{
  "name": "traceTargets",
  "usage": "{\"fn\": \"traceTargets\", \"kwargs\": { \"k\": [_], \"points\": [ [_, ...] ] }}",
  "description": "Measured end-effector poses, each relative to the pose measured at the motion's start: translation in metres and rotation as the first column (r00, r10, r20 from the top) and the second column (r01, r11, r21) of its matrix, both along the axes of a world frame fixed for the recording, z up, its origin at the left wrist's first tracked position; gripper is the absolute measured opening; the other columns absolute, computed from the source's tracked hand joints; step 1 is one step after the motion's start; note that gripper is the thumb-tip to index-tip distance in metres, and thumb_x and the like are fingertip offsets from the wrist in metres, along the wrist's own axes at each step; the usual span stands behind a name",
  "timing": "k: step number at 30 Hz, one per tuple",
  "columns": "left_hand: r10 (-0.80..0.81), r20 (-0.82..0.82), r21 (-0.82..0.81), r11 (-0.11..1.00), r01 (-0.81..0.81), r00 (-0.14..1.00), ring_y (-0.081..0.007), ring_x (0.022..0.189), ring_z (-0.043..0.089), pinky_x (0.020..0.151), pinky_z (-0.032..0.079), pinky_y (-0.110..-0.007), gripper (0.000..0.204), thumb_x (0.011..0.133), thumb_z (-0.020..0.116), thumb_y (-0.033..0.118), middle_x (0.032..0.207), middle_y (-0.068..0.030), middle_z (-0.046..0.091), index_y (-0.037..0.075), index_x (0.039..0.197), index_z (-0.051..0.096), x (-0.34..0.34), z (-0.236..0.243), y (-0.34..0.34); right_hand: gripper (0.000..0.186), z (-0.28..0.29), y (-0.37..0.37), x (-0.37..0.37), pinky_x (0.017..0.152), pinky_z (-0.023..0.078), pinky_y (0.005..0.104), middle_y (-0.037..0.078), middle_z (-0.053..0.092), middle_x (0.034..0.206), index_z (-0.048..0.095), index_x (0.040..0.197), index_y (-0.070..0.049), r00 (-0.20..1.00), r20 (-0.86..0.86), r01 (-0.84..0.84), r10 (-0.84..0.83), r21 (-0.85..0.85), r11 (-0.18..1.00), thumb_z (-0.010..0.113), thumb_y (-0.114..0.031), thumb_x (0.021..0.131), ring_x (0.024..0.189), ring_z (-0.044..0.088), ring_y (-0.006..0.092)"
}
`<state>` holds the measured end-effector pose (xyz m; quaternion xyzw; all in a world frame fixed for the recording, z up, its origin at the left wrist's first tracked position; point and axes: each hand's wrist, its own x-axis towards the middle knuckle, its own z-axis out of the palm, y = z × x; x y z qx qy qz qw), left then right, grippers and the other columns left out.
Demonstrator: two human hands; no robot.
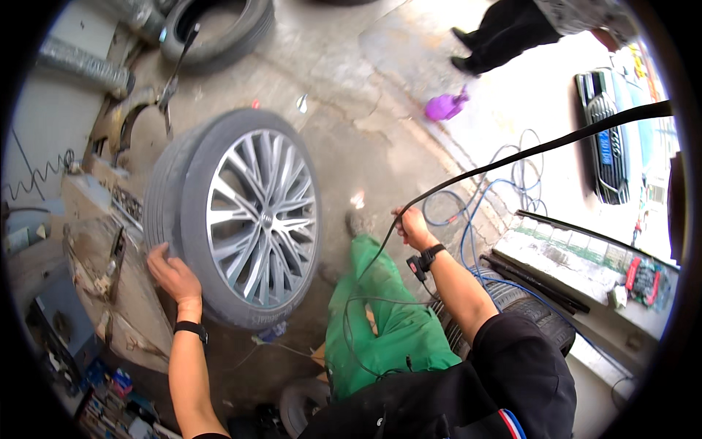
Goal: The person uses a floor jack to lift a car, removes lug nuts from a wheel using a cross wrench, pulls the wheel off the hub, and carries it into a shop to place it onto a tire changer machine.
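Note:
A car wheel (pixel 265 219), a black tyre on a silver multi-spoke rim, stands tilted on my left with its rim face toward my legs. My left hand (pixel 175 276) lies against the tyre's tread with its fingers stretched out, not wrapped round it. Out in front of my right thigh, my right hand (pixel 414 228) is closed, fingers bent together. Whatever it may hold is too small to make out. A black cable (pixel 504 162) crosses the view right by these fingers; whether they touch it I cannot tell. A dark device is strapped to each wrist.
Another tyre (pixel 256 33) lies at the far left. More tyres (pixel 512 304) lie by my right side, under a blue hose (pixel 468 219). A purple bag (pixel 446 107) sits ahead, near a person in black trousers (pixel 512 33). A car (pixel 607 139) stands at the right.

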<state>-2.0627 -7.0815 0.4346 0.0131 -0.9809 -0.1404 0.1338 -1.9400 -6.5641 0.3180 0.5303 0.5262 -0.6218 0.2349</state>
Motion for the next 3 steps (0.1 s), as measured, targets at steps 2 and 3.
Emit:
{"fn": "traceTargets", "kwargs": {
  "k": [2,3],
  "points": [
    [0.005,-0.018,-0.012,1.0,-0.005,1.0,-0.0386,0.11,0.051,0.097,0.039,-0.049,0.029,0.084,0.044,0.003,0.112,-0.0197,0.056,-0.001,0.111,0.056,0.0,0.004,0.003,0.017,0.044,0.042,0.025,0.035,0.032,0.0273,0.001,0.051,0.066,0.06,0.094,-0.003,0.997,-0.073,0.044,-0.041,0.05,0.998,0.052,-0.018,0.092,0.047,0.044,0.0112],
    [0.053,0.003,-0.043,0.998,-0.053,0.999,-0.0383,0.11,0.051,0.096,0.039,-0.049,0.029,0.085,0.045,0.003,0.112,-0.0193,0.056,0.0,0.112,0.055,0.003,0.005,0.003,0.018,0.074,0.057,0.034,0.036,0.033,0.0268,0.001,0.052,0.068,0.061,0.096,-0.002,0.992,-0.109,0.075,-0.066,0.086,0.993,0.051,-0.017,0.092,0.047,0.044,0.0115]
  ]
}}
